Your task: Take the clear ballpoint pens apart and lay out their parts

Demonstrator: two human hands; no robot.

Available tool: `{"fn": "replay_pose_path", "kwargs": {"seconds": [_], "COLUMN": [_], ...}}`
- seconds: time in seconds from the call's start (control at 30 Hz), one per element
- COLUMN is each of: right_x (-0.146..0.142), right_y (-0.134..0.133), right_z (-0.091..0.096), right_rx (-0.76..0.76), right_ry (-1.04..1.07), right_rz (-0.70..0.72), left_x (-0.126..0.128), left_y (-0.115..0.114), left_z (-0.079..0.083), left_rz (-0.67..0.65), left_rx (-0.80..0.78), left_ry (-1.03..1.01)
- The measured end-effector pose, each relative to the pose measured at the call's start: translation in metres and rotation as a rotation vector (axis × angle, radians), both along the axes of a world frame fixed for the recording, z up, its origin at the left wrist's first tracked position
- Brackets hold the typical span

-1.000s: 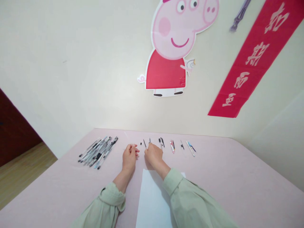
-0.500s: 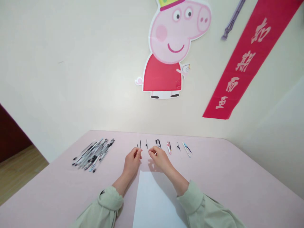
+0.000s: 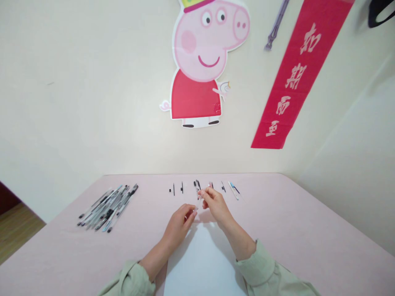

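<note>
I find left hand (image 3: 180, 222) and right hand (image 3: 216, 204) both pinching one clear pen (image 3: 199, 198). A few loose parts (image 3: 182, 188) lie rowed at the far side. The pen pile (image 3: 108, 205) at left looks untouched.

The held slim piece (image 3: 199, 200) is too small to identify.

Slim clear pen (image 3: 198, 200), tilted, held between left hand (image 3: 180, 222) and right hand (image 3: 216, 204)

home rm, cartoon pig cutout (image 3: 200, 65), red banner (image 3: 290, 82) on wall, pink table (image 3: 308, 230)
</note>
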State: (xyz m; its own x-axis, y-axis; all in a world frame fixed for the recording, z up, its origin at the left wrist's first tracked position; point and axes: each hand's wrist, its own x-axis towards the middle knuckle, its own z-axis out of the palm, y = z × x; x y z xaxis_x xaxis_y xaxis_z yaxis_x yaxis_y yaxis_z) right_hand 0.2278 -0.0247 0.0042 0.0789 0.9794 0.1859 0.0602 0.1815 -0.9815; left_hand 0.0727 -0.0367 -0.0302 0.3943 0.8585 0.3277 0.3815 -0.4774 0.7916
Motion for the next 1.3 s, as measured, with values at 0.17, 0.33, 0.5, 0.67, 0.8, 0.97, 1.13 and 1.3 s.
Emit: {"fn": "replay_pose_path", "kwargs": {"seconds": [0.17,0.33,0.5,0.67,0.8,0.97,1.13,1.3], "right_x": [-0.017,-0.029,-0.027,-0.027,-0.027,-0.026,-0.025,-0.024], "right_y": [-0.002,-0.004,-0.003,-0.006,-0.007,-0.005,-0.005,-0.006], "right_z": [-0.026,-0.06,-0.068,-0.063,-0.062,-0.064,-0.065,-0.066], "right_rx": [-0.016,-0.018,-0.01,-0.001,0.008,0.013,0.028,0.042], "right_ry": [-0.049,-0.205,-0.371,-0.428,-0.441,-0.431,-0.417,-0.404], "right_rz": [0.057,0.071,0.083,0.08,0.081,0.086,0.098,0.122], "left_x": [-0.005,-0.031,-0.059,-0.063,-0.059,-0.059,-0.059,-0.065], "left_y": [0.008,0.033,0.069,0.096,0.098,0.09,0.089,0.082], "left_z": [-0.004,-0.01,-0.002,0.003,-0.002,-0.011,-0.016,-0.016], "left_rz": [0.141,0.44,0.626,0.665,0.625,0.605,0.579,0.551], "left_rx": [0.022,-0.06,-0.167,-0.24,-0.208,-0.136,-0.074,-0.022], "left_ry": [-0.004,0.111,0.33,0.514,0.552,0.552,0.552,0.534]}}
